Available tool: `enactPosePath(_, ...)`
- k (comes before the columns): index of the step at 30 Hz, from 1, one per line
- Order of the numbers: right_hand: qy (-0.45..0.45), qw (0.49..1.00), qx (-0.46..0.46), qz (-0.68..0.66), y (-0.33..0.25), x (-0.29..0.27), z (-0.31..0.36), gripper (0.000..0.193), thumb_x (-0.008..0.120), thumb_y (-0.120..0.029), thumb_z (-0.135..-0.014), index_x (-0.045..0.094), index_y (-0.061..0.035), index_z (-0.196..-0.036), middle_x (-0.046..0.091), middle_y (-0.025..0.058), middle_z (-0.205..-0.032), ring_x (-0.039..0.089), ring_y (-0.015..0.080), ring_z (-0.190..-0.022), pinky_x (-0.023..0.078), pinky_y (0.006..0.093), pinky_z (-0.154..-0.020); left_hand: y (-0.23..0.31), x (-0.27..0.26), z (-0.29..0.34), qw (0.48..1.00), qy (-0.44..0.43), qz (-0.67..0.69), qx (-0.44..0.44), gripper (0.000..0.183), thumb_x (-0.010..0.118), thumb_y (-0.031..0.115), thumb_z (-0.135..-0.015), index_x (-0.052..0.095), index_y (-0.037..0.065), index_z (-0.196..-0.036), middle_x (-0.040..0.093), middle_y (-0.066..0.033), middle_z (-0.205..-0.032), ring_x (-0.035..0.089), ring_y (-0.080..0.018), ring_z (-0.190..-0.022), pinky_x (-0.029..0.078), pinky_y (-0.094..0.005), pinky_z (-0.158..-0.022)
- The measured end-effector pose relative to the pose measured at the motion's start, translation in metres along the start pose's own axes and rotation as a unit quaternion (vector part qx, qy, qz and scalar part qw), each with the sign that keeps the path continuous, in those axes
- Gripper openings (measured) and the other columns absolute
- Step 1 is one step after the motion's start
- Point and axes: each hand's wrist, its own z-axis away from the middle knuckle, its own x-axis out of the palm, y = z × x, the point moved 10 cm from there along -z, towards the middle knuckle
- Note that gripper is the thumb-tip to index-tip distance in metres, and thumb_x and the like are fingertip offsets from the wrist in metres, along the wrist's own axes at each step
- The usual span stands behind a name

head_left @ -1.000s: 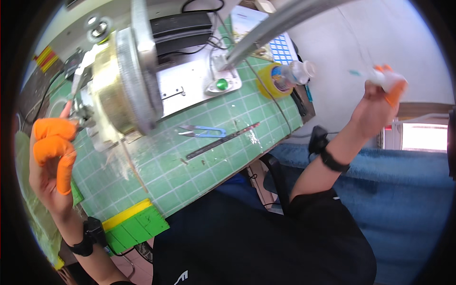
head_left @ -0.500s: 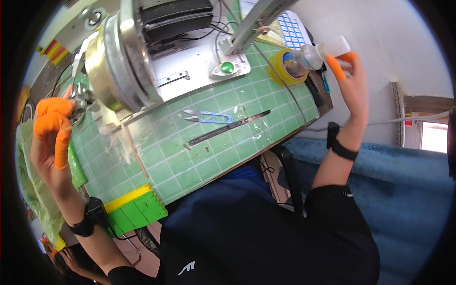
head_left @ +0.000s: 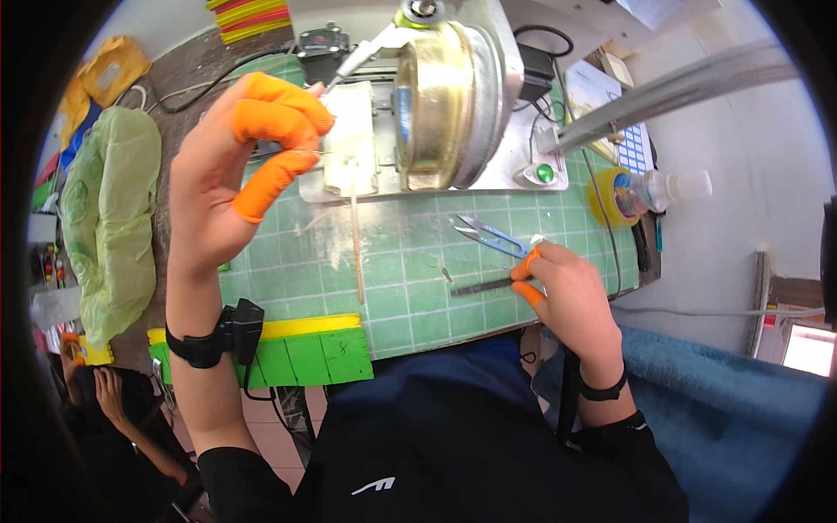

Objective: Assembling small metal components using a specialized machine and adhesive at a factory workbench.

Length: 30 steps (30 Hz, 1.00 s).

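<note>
My left hand (head_left: pixel 231 174), with orange finger cots, is raised in front of a machine with a big brass-coloured wheel (head_left: pixel 445 87). Its thumb and forefinger pinch a thin wire (head_left: pixel 336 154) that runs toward the machine. My right hand (head_left: pixel 567 296), also with orange cots, rests low on the green cutting mat (head_left: pixel 392 288). Its thumb and forefinger close on the right end of a thin dark flat tool (head_left: pixel 478 286). A small white bit shows at the forefinger tip. Blue-handled snips (head_left: pixel 488 234) lie just above that hand.
A thin wooden stick (head_left: pixel 356 248) lies on the mat. A yellow tape roll (head_left: pixel 615 199) and a clear white-capped bottle (head_left: pixel 671 186) sit at the right edge. Green and yellow blocks (head_left: pixel 296 349) line the front edge. A green plastic bag (head_left: pixel 109 218) lies left. Another person (head_left: pixel 96 397) crouches lower left.
My right hand came down from high on the right, where it held something white, to the mat and the dark tool. My left hand stayed raised by the machine. The view shifted.
</note>
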Motion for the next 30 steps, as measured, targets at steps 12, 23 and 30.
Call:
enactPosePath(12,-0.169,0.98,-0.062,0.086,-0.014,0.019,0.005,0.027,0.069,0.001,-0.07,0.057,0.0006,-0.095,0.059,0.0169,-0.088,0.061,0.039,-0.082,0.051,0.0456,-0.071,-0.002,-0.002,-0.003,1.0,-0.005,-0.017,-0.019,0.011,0.07,-0.002,-0.084,0.062,0.001,-0.09,0.064,-0.0115,-0.094,0.061,-0.0243,-0.094,0.046,-0.0534,-0.108)
enactPosePath(23,-0.107,0.877,-0.257,-0.391,-0.104,-0.148,-0.025,0.014,0.081,-0.007,-0.079,0.072,0.0021,-0.086,0.075,0.0135,-0.083,0.073,0.0242,-0.072,0.059,0.0354,-0.06,0.006,-0.005,-0.001,0.999,0.005,-0.031,0.024,0.015,0.074,-0.002,-0.08,0.064,0.003,-0.09,0.068,-0.0116,-0.093,0.064,-0.0247,-0.09,0.052,-0.0482,-0.1)
enactPosePath(30,-0.262,0.526,-0.293,-0.754,-0.08,-0.21,-0.069,0.035,0.063,-0.027,-0.101,0.054,0.0022,-0.119,0.059,0.0108,-0.088,0.061,0.0139,-0.072,0.054,0.0189,-0.067,0.003,-0.005,0.001,0.999,0.005,-0.034,0.024,0.015,0.076,-0.001,-0.081,0.064,0.002,-0.091,0.069,-0.013,-0.096,0.065,-0.0243,-0.09,0.053,-0.0437,-0.097)
